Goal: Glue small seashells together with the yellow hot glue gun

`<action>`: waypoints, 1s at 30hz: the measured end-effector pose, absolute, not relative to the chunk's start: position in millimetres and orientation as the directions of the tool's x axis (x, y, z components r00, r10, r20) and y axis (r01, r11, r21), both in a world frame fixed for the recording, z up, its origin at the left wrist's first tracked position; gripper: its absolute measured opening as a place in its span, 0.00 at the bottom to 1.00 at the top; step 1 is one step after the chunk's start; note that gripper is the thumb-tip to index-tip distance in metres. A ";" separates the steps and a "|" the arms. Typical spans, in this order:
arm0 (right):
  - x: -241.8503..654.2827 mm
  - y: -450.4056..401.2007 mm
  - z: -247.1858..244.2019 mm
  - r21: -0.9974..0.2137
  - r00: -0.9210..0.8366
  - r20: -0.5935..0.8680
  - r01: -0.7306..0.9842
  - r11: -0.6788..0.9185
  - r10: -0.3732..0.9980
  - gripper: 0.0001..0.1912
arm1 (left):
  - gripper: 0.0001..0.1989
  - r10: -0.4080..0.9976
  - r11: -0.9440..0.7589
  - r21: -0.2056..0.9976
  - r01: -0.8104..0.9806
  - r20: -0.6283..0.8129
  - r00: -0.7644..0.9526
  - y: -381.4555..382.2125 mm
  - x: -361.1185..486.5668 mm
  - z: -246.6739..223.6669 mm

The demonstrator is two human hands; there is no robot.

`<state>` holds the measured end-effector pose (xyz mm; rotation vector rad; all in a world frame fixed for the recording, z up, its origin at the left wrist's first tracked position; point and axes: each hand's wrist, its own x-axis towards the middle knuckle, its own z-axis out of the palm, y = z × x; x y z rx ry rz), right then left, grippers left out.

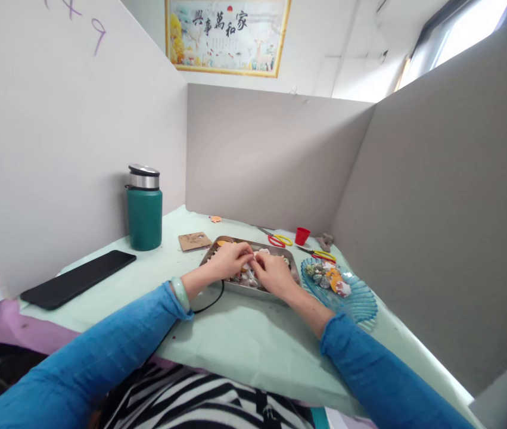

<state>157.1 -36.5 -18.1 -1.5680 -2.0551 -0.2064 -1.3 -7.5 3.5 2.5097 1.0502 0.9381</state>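
A metal tray (253, 291) filled with small mixed pieces sits in the middle of the table. Over it, my left hand (234, 259) and my right hand (271, 271) meet with their fingertips close together. Both hands are closed in a pinch, and whatever is between the fingers is too small to name. A pale green bangle (180, 294) circles my left wrist. To the right of the tray, a blue ribbed glass plate (363, 301) carries several small items, some orange and white.
A green bottle (145, 219) and a black phone-like slab (78, 279) are at the left. Behind the tray lie a brown card (194, 241), scissors (280, 239), a red cup (302, 236) and yellow-and-red-handled cutters (322, 256). Grey partitions (275, 155) enclose the table.
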 end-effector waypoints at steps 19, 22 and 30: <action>156.6 -36.9 -16.8 -0.183 -0.169 0.490 0.939 0.290 0.855 0.19 | 0.12 0.705 -0.709 0.444 0.548 0.482 0.521 -7.7 -1.8 4.5; 157.4 -35.7 -18.2 -0.183 -0.169 0.499 0.938 0.293 0.850 0.19 | 0.12 0.706 -0.708 0.452 0.543 0.487 0.515 -7.7 -1.7 4.4; 157.7 -36.1 -18.5 -0.184 -0.178 0.501 0.934 0.305 0.847 0.19 | 0.12 0.718 -0.695 0.502 0.514 0.465 0.518 -6.9 -1.3 2.5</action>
